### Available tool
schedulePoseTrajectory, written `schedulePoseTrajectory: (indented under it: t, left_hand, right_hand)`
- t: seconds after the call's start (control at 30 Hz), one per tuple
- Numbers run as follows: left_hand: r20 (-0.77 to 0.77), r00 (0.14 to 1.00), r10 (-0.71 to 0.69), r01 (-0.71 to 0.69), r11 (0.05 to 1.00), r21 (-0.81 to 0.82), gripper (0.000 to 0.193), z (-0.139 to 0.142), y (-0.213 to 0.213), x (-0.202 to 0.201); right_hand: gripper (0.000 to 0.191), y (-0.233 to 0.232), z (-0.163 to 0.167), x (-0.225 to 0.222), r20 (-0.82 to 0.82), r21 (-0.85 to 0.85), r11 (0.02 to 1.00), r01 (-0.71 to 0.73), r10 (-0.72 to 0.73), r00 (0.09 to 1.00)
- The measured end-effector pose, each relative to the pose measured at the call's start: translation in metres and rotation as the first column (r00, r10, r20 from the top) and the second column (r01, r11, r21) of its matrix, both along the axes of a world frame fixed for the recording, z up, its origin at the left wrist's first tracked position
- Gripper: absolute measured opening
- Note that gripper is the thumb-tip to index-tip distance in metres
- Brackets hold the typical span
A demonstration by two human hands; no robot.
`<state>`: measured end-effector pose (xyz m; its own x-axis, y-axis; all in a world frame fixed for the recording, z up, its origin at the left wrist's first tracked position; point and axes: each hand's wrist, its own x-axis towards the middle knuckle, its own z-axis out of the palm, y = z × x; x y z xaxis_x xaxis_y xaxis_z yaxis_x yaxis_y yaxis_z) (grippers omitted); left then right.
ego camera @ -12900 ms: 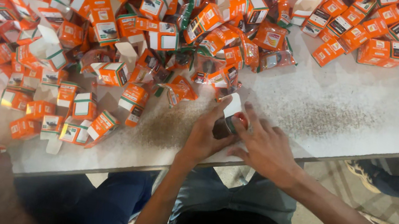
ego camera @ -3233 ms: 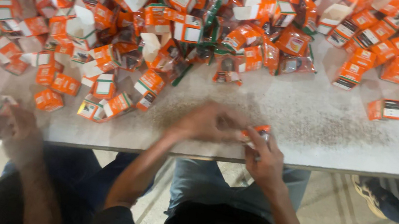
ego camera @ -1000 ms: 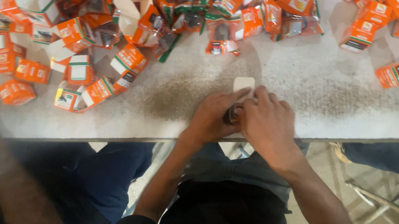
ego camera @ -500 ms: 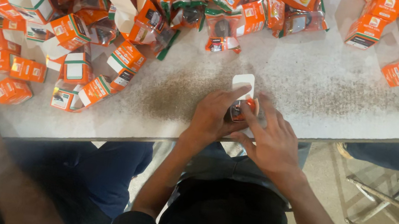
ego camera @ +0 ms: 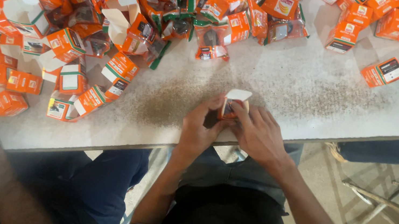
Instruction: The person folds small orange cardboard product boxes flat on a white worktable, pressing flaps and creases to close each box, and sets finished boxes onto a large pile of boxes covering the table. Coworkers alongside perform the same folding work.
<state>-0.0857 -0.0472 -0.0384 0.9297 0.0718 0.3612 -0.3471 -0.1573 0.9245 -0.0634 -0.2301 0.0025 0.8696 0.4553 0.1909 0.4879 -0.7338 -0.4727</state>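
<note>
Pinching the small orange box [ego camera: 231, 107] as before, left hand [ego camera: 200, 131] and right hand [ego camera: 259, 134], flap now upright.

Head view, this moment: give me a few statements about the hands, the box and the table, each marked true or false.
1. Both hands, left hand and right hand, hold one small orange box. True.
2. The box's white flap is shut. False: it stands open.
3. The pile of orange boxes lies beyond the hands on the table. True.
4. The single box at the right lies inside the pile. False: it lies apart from it.
</note>
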Motion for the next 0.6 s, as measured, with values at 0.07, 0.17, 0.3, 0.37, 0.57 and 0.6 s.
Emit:
schedulePoseTrajectory:
  t: [0.07, 0.17, 0.3, 0.37, 0.57, 0.6]
  left_hand:
    - [-0.023, 1.0, 0.005, -0.004, 0.998, 0.058, 0.051, 0.003, 0.003, 0.0]
    - [0.015, 1.0, 0.012, -0.015, 0.972, 0.234, 0.051, 0.014, 0.005, -0.001]
    - [0.021, 1.0, 0.016, -0.023, 0.905, 0.426, 0.06, 0.027, 0.003, 0.002]
    - [0.079, 0.997, -0.02, -0.021, 0.875, 0.484, 0.063, 0.031, 0.004, 0.003]
    - [0.094, 0.989, -0.111, 0.024, 0.76, 0.65, 0.061, 0.034, 0.016, 0.011]
    - [0.099, 0.986, -0.131, 0.028, 0.731, 0.682, 0.06, 0.034, 0.018, 0.013]
  right_hand:
    - [0.063, 0.001, -0.015, -0.005, -0.029, 0.229, 0.968, 0.1, -0.096, 0.995]
    - [0.05, 0.003, -0.028, -0.008, 0.164, 0.44, 0.893, 0.095, -0.185, 0.969]
    - [0.05, 0.002, -0.026, -0.005, 0.206, 0.345, 0.937, 0.057, -0.135, 0.969]
    - [0.05, 0.002, -0.021, -0.004, 0.236, 0.275, 0.961, 0.023, -0.09, 0.968]
    - [0.05, 0.004, -0.013, -0.004, 0.232, 0.161, 0.986, 0.051, -0.088, 0.969]
    - [0.051, 0.004, -0.012, -0.004, 0.222, 0.155, 0.987, 0.048, -0.082, 0.972]
